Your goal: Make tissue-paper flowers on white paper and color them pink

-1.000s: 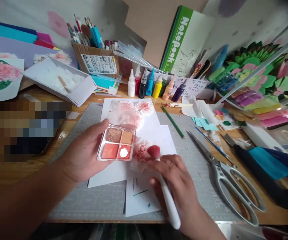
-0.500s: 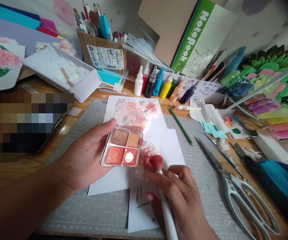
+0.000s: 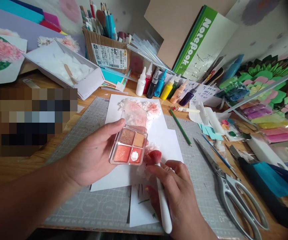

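My left hand grips a small clear-lidded makeup palette with four pans, brown, tan, coral and red, its lid open. In my right hand is a white-handled brush with reddish bristles, close to the palette's lower right corner. Behind the bristles, a pink and white fluffy flower is partly hidden. More such pink-white petals lie on white paper, seen partly through the clear lid.
Under the paper lies a grey cutting mat. Large scissors and a green pencil are to the right. Paint bottles, a cardboard box and a white tray stand behind. A blurred-out patch covers the left.
The palette has shifted slightly right in the view, and the brush head slightly left, closer to the palette. The whole view has moved a little. Both holds are unchanged.
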A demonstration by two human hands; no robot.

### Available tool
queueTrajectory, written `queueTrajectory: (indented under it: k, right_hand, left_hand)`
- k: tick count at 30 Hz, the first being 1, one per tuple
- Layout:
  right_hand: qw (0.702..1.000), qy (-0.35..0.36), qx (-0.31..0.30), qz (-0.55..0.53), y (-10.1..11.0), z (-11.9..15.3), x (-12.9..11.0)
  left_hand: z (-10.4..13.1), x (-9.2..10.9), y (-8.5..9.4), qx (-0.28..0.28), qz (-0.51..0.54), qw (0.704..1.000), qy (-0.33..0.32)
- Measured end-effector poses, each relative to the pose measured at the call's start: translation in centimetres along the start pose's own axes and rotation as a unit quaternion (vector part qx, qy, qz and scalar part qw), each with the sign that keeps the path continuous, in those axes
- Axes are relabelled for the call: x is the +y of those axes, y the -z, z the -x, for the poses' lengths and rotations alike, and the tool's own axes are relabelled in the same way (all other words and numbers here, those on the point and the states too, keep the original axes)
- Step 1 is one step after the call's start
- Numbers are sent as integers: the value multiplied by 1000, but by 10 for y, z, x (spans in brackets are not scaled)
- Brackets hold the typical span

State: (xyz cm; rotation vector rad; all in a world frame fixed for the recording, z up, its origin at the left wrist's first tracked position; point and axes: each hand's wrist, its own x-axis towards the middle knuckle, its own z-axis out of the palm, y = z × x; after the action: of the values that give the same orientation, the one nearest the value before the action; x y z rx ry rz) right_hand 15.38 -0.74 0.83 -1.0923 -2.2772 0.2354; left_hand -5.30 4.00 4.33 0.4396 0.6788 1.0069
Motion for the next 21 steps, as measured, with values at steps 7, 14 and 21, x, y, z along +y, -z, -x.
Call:
queueTrajectory:
  k: [7, 14, 21]
  right_hand:
    - [999, 34, -22, -11, 4, -1, -7]
    - [1000, 13, -12, 9, -2, 2, -2]
    - [1000, 23, 4, -7, -1, 1, 2]
  left_hand:
    - [-5, 1, 2, 17, 5, 1000, -18]
    - [-8, 2, 2, 8, 22, 999, -41]
    - [-6, 4, -3, 21, 43, 998, -38]
